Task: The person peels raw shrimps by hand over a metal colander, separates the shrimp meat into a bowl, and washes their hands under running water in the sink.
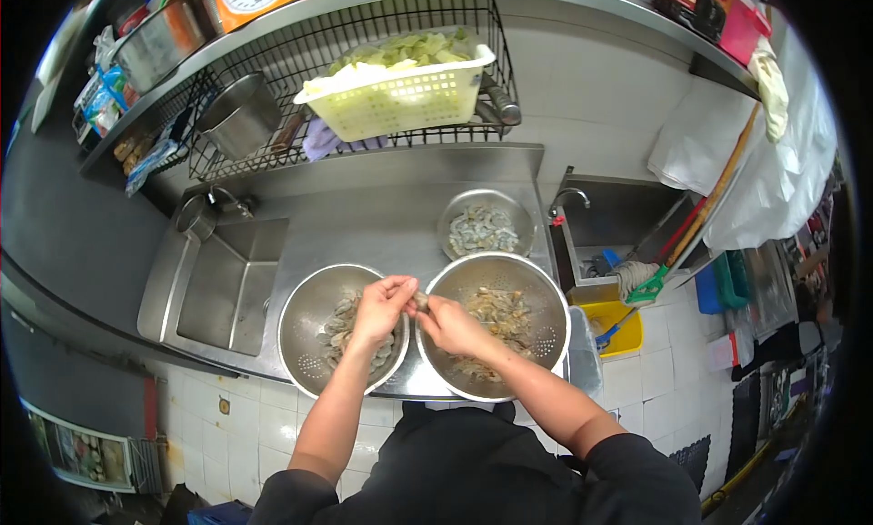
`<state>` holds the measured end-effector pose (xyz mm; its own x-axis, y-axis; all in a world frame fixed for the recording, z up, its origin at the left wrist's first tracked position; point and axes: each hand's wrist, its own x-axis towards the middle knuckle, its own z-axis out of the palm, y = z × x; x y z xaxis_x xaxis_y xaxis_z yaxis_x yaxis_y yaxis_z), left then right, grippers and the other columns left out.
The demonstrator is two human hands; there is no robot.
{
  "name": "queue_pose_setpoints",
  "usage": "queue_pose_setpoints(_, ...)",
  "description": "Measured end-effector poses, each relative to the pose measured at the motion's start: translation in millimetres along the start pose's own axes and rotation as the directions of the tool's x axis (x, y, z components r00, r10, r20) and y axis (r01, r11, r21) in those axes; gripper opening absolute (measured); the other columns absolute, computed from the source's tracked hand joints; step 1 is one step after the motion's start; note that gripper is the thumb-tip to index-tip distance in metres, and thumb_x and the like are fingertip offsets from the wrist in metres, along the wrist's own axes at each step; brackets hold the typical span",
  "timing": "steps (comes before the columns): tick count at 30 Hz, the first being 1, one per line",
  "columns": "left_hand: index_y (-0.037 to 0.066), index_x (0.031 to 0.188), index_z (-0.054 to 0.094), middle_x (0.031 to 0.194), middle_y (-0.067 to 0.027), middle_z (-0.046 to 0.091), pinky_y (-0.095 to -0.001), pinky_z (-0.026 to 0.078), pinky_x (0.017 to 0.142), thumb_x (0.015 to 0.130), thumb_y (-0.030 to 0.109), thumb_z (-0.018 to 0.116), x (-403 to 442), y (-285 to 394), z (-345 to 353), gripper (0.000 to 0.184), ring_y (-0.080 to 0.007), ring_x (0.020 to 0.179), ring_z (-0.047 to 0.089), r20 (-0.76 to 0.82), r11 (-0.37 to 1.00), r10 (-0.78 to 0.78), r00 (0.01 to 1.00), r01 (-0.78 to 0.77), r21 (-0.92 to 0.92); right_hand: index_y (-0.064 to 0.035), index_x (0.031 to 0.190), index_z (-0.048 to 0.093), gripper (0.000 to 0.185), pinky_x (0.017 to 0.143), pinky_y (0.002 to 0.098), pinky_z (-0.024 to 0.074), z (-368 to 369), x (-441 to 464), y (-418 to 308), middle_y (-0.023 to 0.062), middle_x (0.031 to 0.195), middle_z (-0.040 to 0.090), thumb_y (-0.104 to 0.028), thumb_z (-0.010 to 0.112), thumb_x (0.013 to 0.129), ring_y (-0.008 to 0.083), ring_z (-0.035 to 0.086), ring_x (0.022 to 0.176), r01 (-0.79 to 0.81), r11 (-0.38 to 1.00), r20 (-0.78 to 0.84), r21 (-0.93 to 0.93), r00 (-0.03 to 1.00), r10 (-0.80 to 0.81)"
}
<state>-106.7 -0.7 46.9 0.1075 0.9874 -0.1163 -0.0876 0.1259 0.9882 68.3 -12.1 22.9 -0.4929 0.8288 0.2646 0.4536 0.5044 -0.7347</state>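
Note:
Between the two steel colanders, my hands meet over their touching rims. My left hand [380, 309] is above the left colander [300, 334], its fingers closed near a small shrimp [419, 301]. The fingers of my right hand [447, 323] are pinched on that shrimp, over the left edge of the right colander [546, 298]. Grey shrimp [341, 325] lie in the left colander, partly hidden by my left hand. Brownish shrimp and shells [500, 316] fill the right colander. Behind it, a smaller steel bowl [446, 225] holds pale peeled shrimp [482, 230].
A steel sink [227, 289] is at the left and a deeper sink [618, 211] at the right. A basket of cut greens [400, 102] stands on the wire rack above. A yellow bucket [627, 330] and a mop are on the floor at right.

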Motion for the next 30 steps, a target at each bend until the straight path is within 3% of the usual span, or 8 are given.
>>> queue_pose_setpoints(6,-0.002,0.115,0.061,0.087,-0.0043,0.067,-0.0233,0.049,0.068,0.096,0.017,0.059,12,-44,50,0.027,-0.0094,0.076,0.06,0.045,0.974,-0.123,0.991,0.13,-0.186,0.001,0.085,0.061,0.021,0.052,0.0263,0.0402,-14,-18,30,0.0003,0.064,0.055,-0.017,0.058,0.095,0.0072,0.048,0.059,-0.31,0.763,-0.07,0.567,0.905,0.419)
queue_pose_setpoints(11,-0.001,0.12,0.059,0.092,-0.0078,0.069,-0.0234,0.05,0.074,0.093,0.001,0.058,16,-55,78,0.028,-0.0096,0.082,0.063,0.078,0.998,-0.065,0.995,0.064,0.016,0.0015,0.096,0.059,0.016,0.065,0.0353,0.0481,-44,-41,33,0.0119,0.075,0.061,-0.014,0.061,0.092,0.0236,0.061,0.068,-0.334,0.933,-0.151,0.135,0.923,0.353)
queue_pose_setpoints(13,-0.001,0.116,0.06,0.09,-0.0065,0.068,-0.0237,0.051,0.074,0.094,0.002,0.056,13,-40,85,0.023,-0.0106,0.081,0.063,0.143,0.988,0.026,0.989,-0.047,0.145,0.0001,0.102,0.055,0.021,0.077,0.044,0.0439,-57,-46,30,0.0204,0.094,0.062,-0.018,0.059,0.092,0.0371,0.058,0.088,-0.122,0.931,-0.447,-0.345,0.893,-0.049)
queue_pose_setpoints(16,0.0,0.113,0.06,0.089,-0.0045,0.067,-0.0249,0.051,0.074,0.095,0.004,0.055,14,-36,91,0.019,-0.0106,0.081,0.063,0.263,0.95,0.168,0.95,-0.227,0.214,0.0024,0.108,0.05,0.027,0.09,0.0471,0.0401,-60,-54,48,0.0242,0.101,0.057,-0.018,0.059,0.092,0.0399,0.054,0.102,-0.121,0.958,-0.126,-0.261,0.988,0.09)
queue_pose_setpoints(21,0.0,0.105,0.057,0.086,-0.0103,0.066,-0.0327,0.05,0.073,0.098,0.011,0.049,22,-37,101,0.015,-0.0182,0.079,0.065,0.258,0.916,0.172,0.951,-0.251,0.312,0.0051,0.09,0.048,0.02,0.075,0.049,0.0454,-50,-57,43,0.0272,0.089,0.059,-0.014,0.053,0.091,0.0423,0.057,0.08,-0.053,0.968,-0.244,-0.245,0.97,-0.008)
queue_pose_setpoints(24,0.003,0.099,0.052,0.083,-0.0053,0.062,-0.0309,0.05,0.071,0.102,0.02,0.044,27,-38,109,0.019,-0.0135,0.079,0.063,0.276,0.672,0.299,0.914,-0.406,0.619,0.0055,0.09,0.048,0.018,0.073,0.0498,0.0461,-43,-60,44,0.0261,0.085,0.06,-0.01,0.056,0.086,0.0428,0.058,0.079,-0.035,0.973,-0.239,-0.227,0.971,-0.021)
queue_pose_setpoints(26,-0.001,0.099,0.051,0.084,-0.0156,0.066,-0.0471,0.047,0.076,0.101,0.026,0.043,30,-36,111,0.028,-0.0342,0.079,0.064,0.242,0.703,0.128,0.962,-0.26,0.662,0.0055,0.09,0.048,0.018,0.072,0.0502,0.0464,-37,-61,45,0.0258,0.083,0.06,-0.009,0.056,0.084,0.043,0.058,0.078,-0.043,0.971,-0.242,-0.235,0.97,-0.015)
queue_pose_setpoints(30,0.008,0.089,0.051,0.065,-0.0014,0.052,-0.0263,0.038,0.045,0.103,0.026,0.043,49,-61,97,0.024,-0.0113,0.049,0.048,0.333,0.912,0.056,0.941,-0.184,0.367,0.0045,0.091,0.049,0.018,0.072,0.0506,0.0469,-37,-62,42,0.0256,0.084,0.06,-0.011,0.056,0.084,0.0431,0.059,0.078,-0.062,0.981,-0.26,-0.184,0.965,0.012)
